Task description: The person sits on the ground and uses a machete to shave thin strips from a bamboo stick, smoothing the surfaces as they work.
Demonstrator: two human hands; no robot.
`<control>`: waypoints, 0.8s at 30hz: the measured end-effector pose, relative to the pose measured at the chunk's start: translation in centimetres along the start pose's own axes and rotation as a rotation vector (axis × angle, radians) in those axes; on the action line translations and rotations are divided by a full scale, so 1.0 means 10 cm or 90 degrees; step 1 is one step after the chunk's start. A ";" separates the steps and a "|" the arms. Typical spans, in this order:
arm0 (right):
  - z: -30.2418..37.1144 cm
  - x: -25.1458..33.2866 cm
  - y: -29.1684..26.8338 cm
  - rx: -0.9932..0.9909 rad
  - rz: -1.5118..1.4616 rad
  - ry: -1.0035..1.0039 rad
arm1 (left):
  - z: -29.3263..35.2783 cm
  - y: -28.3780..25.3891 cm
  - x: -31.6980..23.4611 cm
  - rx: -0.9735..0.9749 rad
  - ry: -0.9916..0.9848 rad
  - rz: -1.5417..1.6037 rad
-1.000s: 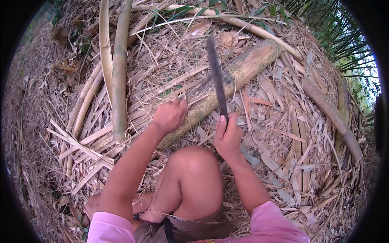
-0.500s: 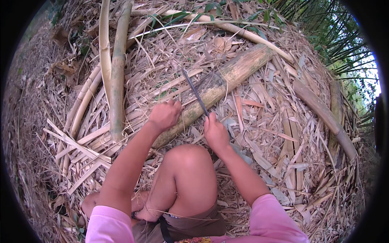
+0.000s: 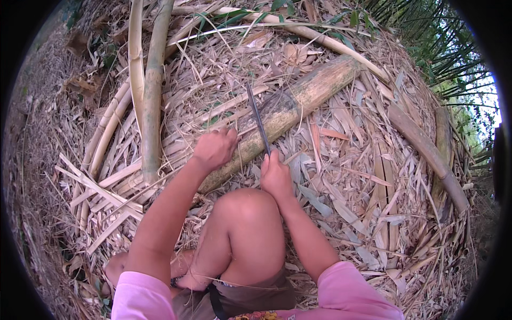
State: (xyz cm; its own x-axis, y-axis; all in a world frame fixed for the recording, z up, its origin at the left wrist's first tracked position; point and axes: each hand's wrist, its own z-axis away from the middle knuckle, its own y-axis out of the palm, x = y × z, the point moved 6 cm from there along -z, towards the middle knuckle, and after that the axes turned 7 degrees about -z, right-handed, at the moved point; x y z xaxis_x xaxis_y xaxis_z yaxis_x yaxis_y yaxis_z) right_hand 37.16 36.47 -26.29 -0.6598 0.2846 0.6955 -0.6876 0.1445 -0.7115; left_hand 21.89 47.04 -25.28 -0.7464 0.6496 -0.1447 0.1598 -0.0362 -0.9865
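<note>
we see the right hand (image 3: 276,170) clamped on the handle end of a long knife (image 3: 257,117), whose plain dark blade points up and away over a thick, mottled log (image 3: 320,88). whether its edge touches the bark, we cannot tell. the left hand (image 3: 216,146) is just left of the blade, above the log's near part, its fingers curled together on a thin pale strip (image 3: 246,129) that shows past the knuckles toward the knife; the grip itself is mostly hidden from us. the log slants from beside the bent knee (image 3: 248,208) up to the right, with a dark patch midway.

for lettering, we look to the colourful print (image 3: 261,316) at the lower edge, by the pink shirt (image 3: 141,293) and brown shorts (image 3: 266,298); it is cut off and too small for us to read. around the log we find dry leaves (image 3: 341,176), crossed split slats (image 3: 98,186) at left, a greenish-tan pole (image 3: 154,90) beyond them, and a curved brown pole (image 3: 432,149) at right.
</note>
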 end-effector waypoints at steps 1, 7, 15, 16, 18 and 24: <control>0.00 -0.02 -0.02 0.016 -0.026 0.000 | 0.00 0.00 0.00 0.005 0.000 0.000; -0.01 0.38 -0.50 0.011 -0.162 -0.043 | 0.01 0.03 0.05 0.077 -0.035 0.010; -0.04 0.06 -0.18 0.067 -0.006 -0.035 | -0.01 0.01 0.02 0.057 -0.024 -0.013; -0.02 0.03 -0.19 0.077 -0.017 -0.019 | -0.01 0.01 0.01 0.057 -0.027 -0.017; -0.05 0.03 -0.18 0.097 -0.045 0.004 | 0.01 0.00 0.02 0.037 -0.018 -0.015; 0.14 0.19 -0.41 -0.045 -0.231 -0.034 | 0.02 0.03 0.06 0.052 -0.023 -0.001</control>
State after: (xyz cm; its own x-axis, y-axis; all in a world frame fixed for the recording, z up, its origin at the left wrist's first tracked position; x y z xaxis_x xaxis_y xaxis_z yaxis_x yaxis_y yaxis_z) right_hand 38.25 35.06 -21.93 -0.3940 0.1527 0.9064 -0.8580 0.2924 -0.4222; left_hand 21.40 47.24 -25.69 -0.7701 0.6214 -0.1442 0.1061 -0.0981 -0.9895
